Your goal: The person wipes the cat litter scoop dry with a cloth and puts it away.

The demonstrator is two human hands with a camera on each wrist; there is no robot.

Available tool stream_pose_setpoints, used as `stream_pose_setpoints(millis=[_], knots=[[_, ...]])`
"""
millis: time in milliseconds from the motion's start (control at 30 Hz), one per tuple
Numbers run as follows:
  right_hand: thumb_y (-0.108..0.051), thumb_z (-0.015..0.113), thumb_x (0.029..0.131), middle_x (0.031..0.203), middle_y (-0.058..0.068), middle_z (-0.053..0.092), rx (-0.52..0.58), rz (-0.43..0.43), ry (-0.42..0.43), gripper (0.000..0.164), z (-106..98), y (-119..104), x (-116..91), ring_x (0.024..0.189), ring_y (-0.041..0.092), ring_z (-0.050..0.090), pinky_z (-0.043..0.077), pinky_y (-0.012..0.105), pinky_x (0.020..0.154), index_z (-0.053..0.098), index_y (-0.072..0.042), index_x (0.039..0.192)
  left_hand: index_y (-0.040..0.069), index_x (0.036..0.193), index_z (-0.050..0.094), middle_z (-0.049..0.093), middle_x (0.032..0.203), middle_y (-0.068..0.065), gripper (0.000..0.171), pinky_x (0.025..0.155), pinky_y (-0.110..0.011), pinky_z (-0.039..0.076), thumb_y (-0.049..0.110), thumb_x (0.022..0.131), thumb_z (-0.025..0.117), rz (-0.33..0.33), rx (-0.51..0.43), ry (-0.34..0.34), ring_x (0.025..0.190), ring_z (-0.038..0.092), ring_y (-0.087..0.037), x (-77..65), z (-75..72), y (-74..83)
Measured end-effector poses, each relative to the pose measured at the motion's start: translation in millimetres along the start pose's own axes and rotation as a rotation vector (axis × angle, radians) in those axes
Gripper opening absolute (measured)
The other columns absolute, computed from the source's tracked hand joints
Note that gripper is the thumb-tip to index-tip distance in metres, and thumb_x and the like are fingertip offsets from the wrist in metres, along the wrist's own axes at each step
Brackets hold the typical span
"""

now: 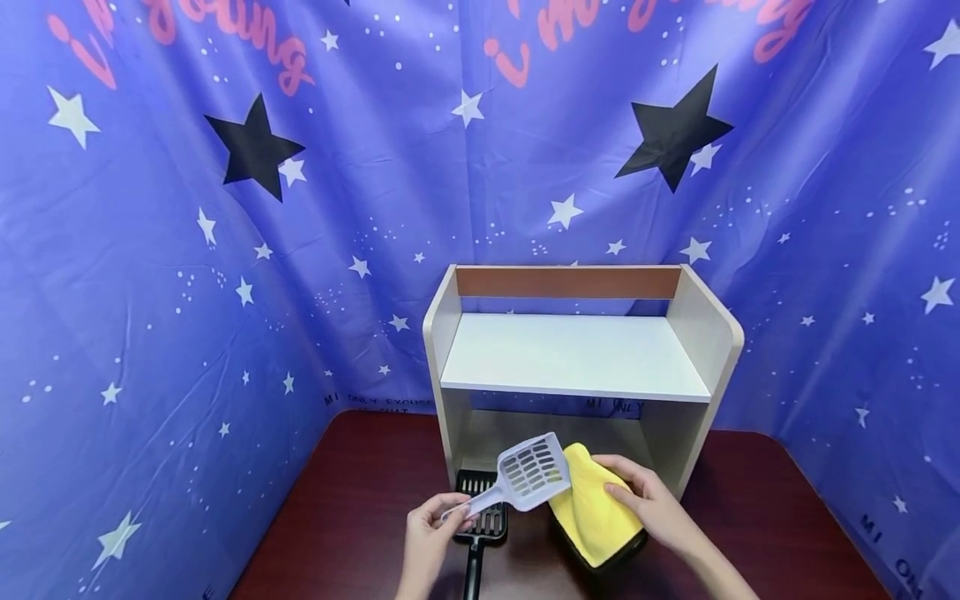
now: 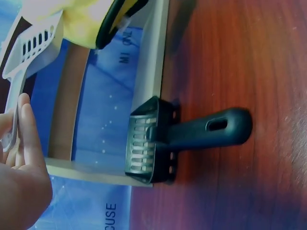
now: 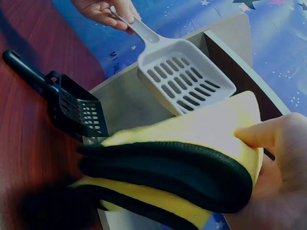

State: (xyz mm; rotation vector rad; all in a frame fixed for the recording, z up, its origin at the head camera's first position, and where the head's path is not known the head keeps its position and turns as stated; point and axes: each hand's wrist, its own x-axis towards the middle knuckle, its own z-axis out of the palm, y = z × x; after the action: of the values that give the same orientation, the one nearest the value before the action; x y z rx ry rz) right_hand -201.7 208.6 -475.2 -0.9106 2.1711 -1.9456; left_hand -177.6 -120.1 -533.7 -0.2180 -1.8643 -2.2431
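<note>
My left hand (image 1: 432, 537) pinches the handle of a light grey slotted litter scoop (image 1: 533, 472), held up in front of the small shelf. A folded yellow cloth (image 1: 592, 508) with black edging is in my right hand (image 1: 647, 498), the thumb on top of it. In the right wrist view the cloth (image 3: 192, 129) overlaps the lower edge of the grey scoop (image 3: 182, 72). Below my left hand, a black slotted litter scoop (image 2: 144, 141) lies on the dark red table, its handle pointing toward me.
A small two-level shelf (image 1: 573, 354) with pale side panels stands at the back of the table (image 1: 352, 500). Behind and on both sides hangs a blue curtain (image 1: 375, 208) printed with stars.
</note>
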Motion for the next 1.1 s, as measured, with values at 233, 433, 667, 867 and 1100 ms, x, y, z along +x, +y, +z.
stream_pose_setpoints(millis=[233, 433, 667, 867, 1100], knots=[[-0.002, 0.047, 0.097, 0.118, -0.014, 0.059, -0.022, -0.019, 0.156, 0.038, 6.7, 7.1, 1.6, 0.085, 0.013, 0.065, 0.058, 0.033, 0.063, 0.041, 0.011, 0.132, -0.017, 0.11, 0.059, 0.064, 0.092, -0.035, 0.033, 0.07, -0.026, 0.058, 0.004, 0.085, 0.065, -0.091, 0.0, -0.175, 0.077, 0.07, -0.016, -9.7, 8.2, -0.9], [-0.002, 0.048, 0.096, 0.122, -0.015, 0.059, -0.013, -0.045, 0.261, 0.038, 12.3, 7.6, 3.6, 0.09, 0.009, 0.065, 0.058, 0.03, 0.066, 0.042, 0.01, 0.132, -0.017, 0.118, 0.054, 0.06, 0.1, -0.04, 0.04, 0.069, -0.02, 0.056, 0.004, 0.086, 0.065, -0.137, -0.015, -0.31, 0.08, 0.07, -0.015, -18.4, 21.6, -1.9], [-0.004, 0.055, 0.093, 0.116, -0.016, 0.063, 0.066, 0.043, 0.395, 0.043, 22.1, 7.6, 7.3, 0.089, 0.009, 0.067, 0.058, 0.028, 0.066, 0.043, 0.01, 0.133, -0.016, 0.122, 0.052, 0.06, 0.1, -0.04, 0.041, 0.067, -0.019, 0.056, 0.0, 0.085, 0.064, -0.18, -0.057, -0.36, 0.078, 0.07, -0.016, -24.0, 34.2, -7.1], [-0.002, 0.061, 0.09, 0.108, -0.017, 0.066, 0.134, 0.107, 0.512, 0.047, 37.1, 14.6, 4.5, 0.091, 0.006, 0.066, 0.058, 0.024, 0.07, 0.045, 0.011, 0.132, -0.016, 0.121, 0.052, 0.062, 0.1, -0.037, 0.041, 0.068, -0.022, 0.057, 0.0, 0.086, 0.064, -0.215, -0.075, -0.336, 0.08, 0.07, -0.016, -27.7, 43.3, -9.0], [0.006, 0.06, 0.087, 0.106, -0.012, 0.067, 0.203, 0.013, 0.584, 0.042, 51.5, 20.2, 3.7, 0.09, 0.006, 0.067, 0.058, 0.023, 0.067, 0.049, 0.012, 0.127, -0.016, 0.12, 0.053, 0.064, 0.099, -0.035, 0.04, 0.068, -0.022, 0.057, -0.001, 0.085, 0.064, -0.22, -0.049, -0.275, 0.078, 0.07, -0.014, -27.2, 51.0, -8.5]])
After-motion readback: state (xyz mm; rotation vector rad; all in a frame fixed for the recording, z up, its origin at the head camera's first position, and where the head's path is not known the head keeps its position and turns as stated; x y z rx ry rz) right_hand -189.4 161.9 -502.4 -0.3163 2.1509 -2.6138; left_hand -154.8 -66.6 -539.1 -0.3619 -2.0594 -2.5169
